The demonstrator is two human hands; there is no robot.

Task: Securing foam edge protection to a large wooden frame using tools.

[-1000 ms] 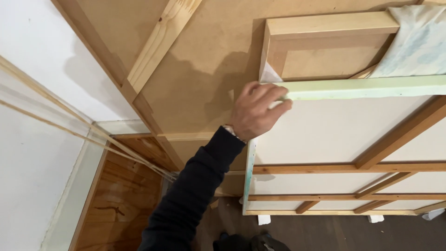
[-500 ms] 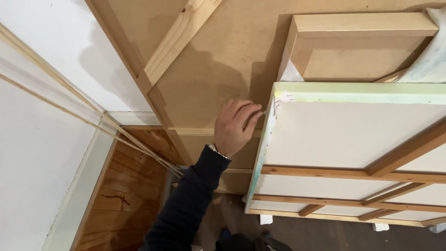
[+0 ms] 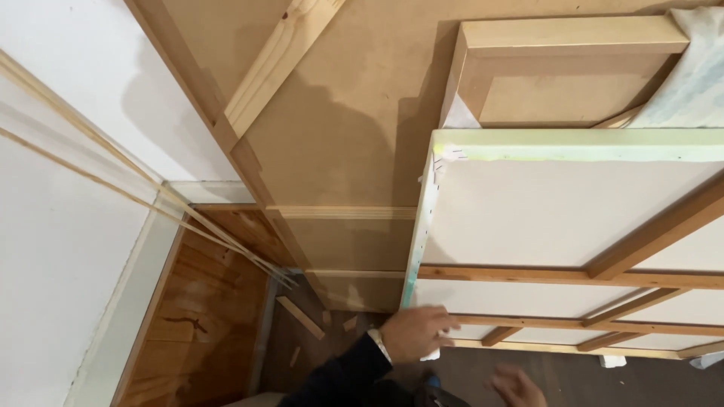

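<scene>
**Left hand at the lower corner of a stretched canvas**

Left hand [image 3: 416, 333], dark sleeve [image 3: 343, 377] behind it, reaching in from the bottom edge, fingers extended together toward the right and laid against the lower left part of the stretched canvas [image 3: 558, 218]. Blurred; impossible to tell whether the fingers pinch the canvas edge or only rest on it. Right hand [image 3: 519, 386] lower and further right, palm loosely open, fingers spread, holding nothing, just below the canvas's bottom bar and not clearly touching it.

Canvas seen from the back: white cloth stretched over a pale wooden frame, several cross braces [image 3: 648, 234] running across and slanting, cloth folded over the top and left edges with a greenish tint along them. Leaning upright, bottom edge near the dark floor [image 3: 648, 377].

Behind the canvas's top, a smaller wooden box frame [image 3: 573, 68] backed with brown board, a crumpled pale cloth [image 3: 697, 75] at its right. Behind both, a large brown fibreboard panel [image 3: 354, 128] with pine battens [image 3: 283, 60] fixed across it.

To the left, a white wall [image 3: 53, 226], thin wooden strips [image 3: 113, 173] leaning across it down toward the floor corner. Below those, a reddish varnished wood board [image 3: 200, 324] and small offcuts of wood [image 3: 300, 316] lying on the floor.
</scene>
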